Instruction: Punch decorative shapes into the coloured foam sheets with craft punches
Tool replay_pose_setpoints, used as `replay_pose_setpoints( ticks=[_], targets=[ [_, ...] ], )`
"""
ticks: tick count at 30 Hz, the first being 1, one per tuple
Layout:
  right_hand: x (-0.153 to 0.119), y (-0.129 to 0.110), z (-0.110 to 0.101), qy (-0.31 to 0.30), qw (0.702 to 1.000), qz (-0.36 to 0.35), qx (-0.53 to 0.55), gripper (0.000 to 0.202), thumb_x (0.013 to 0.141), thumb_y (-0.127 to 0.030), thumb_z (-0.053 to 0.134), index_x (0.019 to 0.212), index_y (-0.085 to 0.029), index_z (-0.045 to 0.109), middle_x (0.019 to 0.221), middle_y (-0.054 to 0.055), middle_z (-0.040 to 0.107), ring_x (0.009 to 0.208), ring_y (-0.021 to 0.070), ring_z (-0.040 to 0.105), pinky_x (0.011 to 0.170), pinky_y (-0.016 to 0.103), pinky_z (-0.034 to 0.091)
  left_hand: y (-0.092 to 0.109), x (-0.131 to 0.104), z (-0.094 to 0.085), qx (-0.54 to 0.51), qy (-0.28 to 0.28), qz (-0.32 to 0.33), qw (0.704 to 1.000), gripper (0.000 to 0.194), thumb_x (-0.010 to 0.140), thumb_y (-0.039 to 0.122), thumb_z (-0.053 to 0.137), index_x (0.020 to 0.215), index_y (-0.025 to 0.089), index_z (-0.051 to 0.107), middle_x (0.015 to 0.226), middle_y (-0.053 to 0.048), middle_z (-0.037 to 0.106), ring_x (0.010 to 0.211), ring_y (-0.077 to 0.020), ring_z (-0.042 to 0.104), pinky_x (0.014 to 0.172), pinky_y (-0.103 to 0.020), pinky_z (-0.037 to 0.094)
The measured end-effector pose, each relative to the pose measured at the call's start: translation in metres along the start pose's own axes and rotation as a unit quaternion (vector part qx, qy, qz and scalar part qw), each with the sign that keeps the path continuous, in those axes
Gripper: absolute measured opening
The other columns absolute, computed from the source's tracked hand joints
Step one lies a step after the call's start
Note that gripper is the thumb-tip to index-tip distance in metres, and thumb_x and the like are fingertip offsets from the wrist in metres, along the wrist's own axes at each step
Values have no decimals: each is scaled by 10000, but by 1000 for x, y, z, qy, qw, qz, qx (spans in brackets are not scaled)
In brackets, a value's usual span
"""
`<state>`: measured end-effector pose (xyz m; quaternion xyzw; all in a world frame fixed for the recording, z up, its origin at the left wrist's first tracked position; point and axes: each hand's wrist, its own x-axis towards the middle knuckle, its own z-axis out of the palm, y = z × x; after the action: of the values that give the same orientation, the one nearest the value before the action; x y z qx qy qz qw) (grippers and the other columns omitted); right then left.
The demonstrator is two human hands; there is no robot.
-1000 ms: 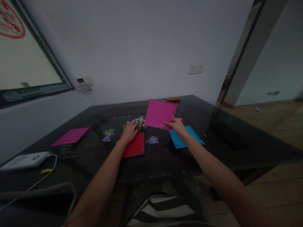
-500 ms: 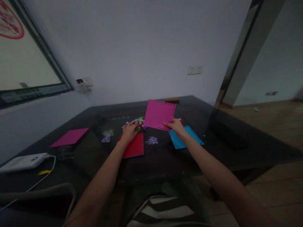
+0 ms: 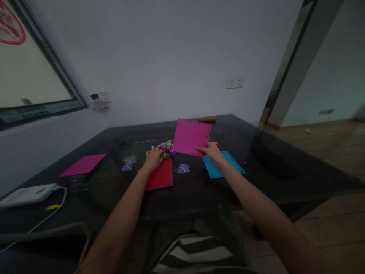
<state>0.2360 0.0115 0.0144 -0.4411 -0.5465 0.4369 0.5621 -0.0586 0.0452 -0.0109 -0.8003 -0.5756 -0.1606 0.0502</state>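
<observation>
My right hand [image 3: 212,152] pinches the lower right corner of a pink square sheet [image 3: 191,137], raised and tilted above the table. Dark dots run along several edges of that sheet. My left hand [image 3: 154,158] lies over the far left corner of a red sheet [image 3: 162,177], fingers apart and bent downward. Its fingertips reach a cluster of colourful balls with googly eyes [image 3: 168,148]; whether they touch is unclear. Under my right wrist a blue sheet [image 3: 216,167] with a dotted edge lies on the table. A small pile of coloured beads [image 3: 183,168] sits beside the red sheet.
Another bead pile [image 3: 127,166] and a pink sheet [image 3: 84,164] lie left on the dark table [image 3: 188,201]. A white device [image 3: 30,195] with a cable is at the left edge. A brown roll [image 3: 207,120] lies at the back, and a dark flat object [image 3: 273,163] on the right.
Almost nothing differs. My left hand has shifted very slightly left, and the pink sheet stays raised in my right hand. The whole view has moved a little.
</observation>
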Motion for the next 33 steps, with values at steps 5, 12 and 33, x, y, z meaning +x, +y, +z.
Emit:
replay_pose_setpoints(
  ticks=[5, 12, 33],
  targets=[
    [0, 1, 0, 3, 1000, -4, -3, 326, 540, -370, 804, 732, -131, 691, 796, 84, 703, 683, 177, 615, 680, 344, 502, 2, -2, -4, -8, 12, -15, 1000, 192, 821, 306, 569, 990, 232, 622, 1137, -103, 623, 1117, -321, 481, 904, -463, 325],
    [1, 2, 0, 8, 1000, 3, 8, 316, 540, -367, 799, 714, -133, 678, 770, 77, 702, 654, 168, 607, 656, 330, 498, 12, -5, -14, -56, 48, -40, 996, 212, 850, 329, 528, 1012, 197, 564, 969, -105, 652, 918, -267, 584, 779, -350, 388],
    [-10, -1, 17, -2, 999, -8, 38, 383, 599, -487, 739, 749, -162, 602, 549, 29, 629, 451, 149, 565, 380, 235, 344, 93, -26, -17, -730, -85, -105, 670, 331, 639, 321, 774, 880, 145, 630, 706, 20, 561, 567, -66, 515, 528, -184, 374]
  ],
)
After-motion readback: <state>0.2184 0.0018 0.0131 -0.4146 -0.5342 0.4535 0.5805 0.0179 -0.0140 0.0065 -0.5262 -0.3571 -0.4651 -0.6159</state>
